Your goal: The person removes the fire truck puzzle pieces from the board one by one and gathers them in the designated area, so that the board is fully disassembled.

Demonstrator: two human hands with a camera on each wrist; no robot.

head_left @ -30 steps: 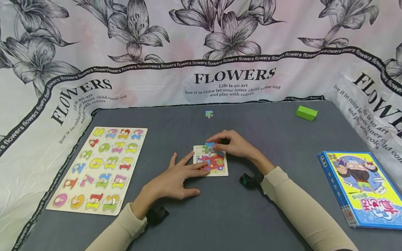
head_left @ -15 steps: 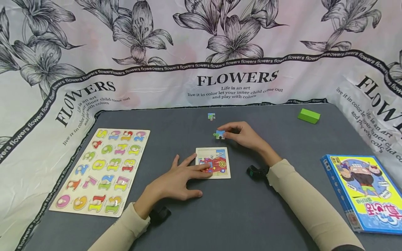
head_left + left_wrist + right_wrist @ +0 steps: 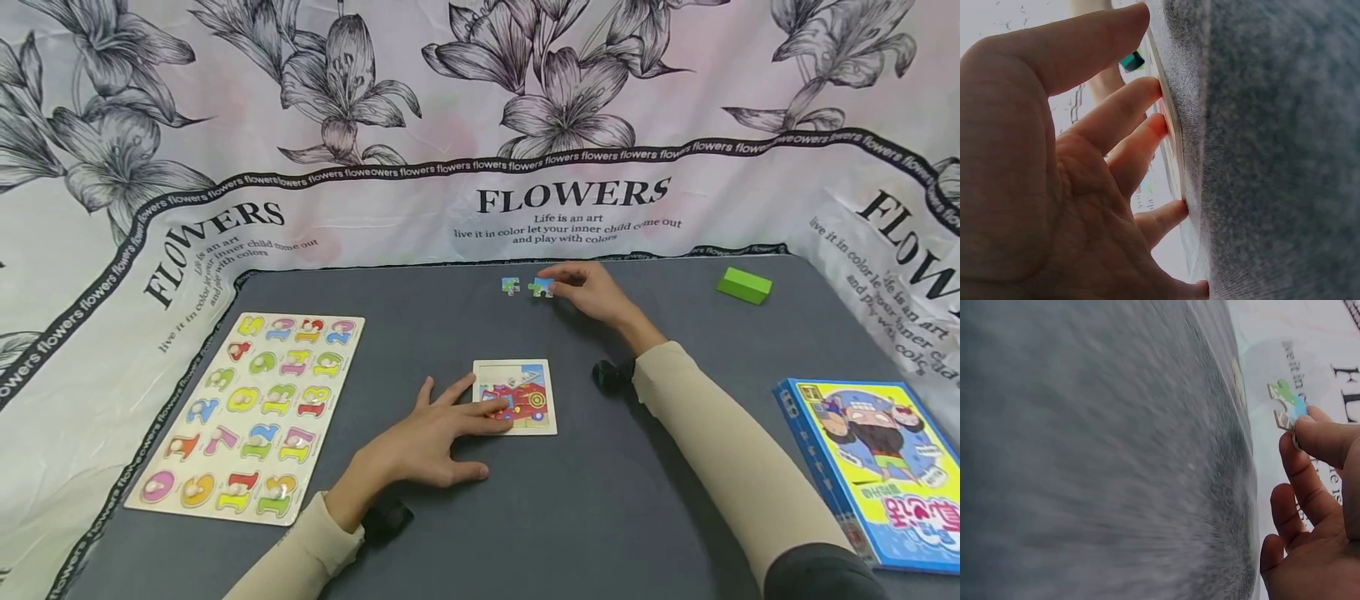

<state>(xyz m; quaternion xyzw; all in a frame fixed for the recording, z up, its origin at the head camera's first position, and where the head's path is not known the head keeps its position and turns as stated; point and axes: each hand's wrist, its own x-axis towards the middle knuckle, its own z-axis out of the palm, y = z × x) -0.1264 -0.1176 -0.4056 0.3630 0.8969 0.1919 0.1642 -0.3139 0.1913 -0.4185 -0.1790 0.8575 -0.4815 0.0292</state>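
Observation:
Between thumb and fingers my right hand (image 3: 596, 293) pinches a blue and green jigsaw piece (image 3: 1288, 403), held just off the table at the far side in the right wrist view. Left of it lies another jigsaw piece (image 3: 511, 286). My left hand (image 3: 431, 437) is spread, with fingertips resting on the left part of a small framed puzzle (image 3: 536, 396) that shows a red vehicle. Part of the puzzle's picture is covered by those fingers. In the left wrist view the fingers (image 3: 1125, 115) lie straight against the thin puzzle board's edge.
A number puzzle board (image 3: 247, 417) lies on the left of the grey table (image 3: 570, 517). At the back right is a green block (image 3: 744, 286), and a blue and yellow box (image 3: 873, 467) stands at the right. A flower-printed cloth (image 3: 420, 212) hangs behind.
My right hand has lifted the jigsaw piece away from the framed puzzle and carried it to the far side, beside the other loose piece. The left hand has stayed on the puzzle.

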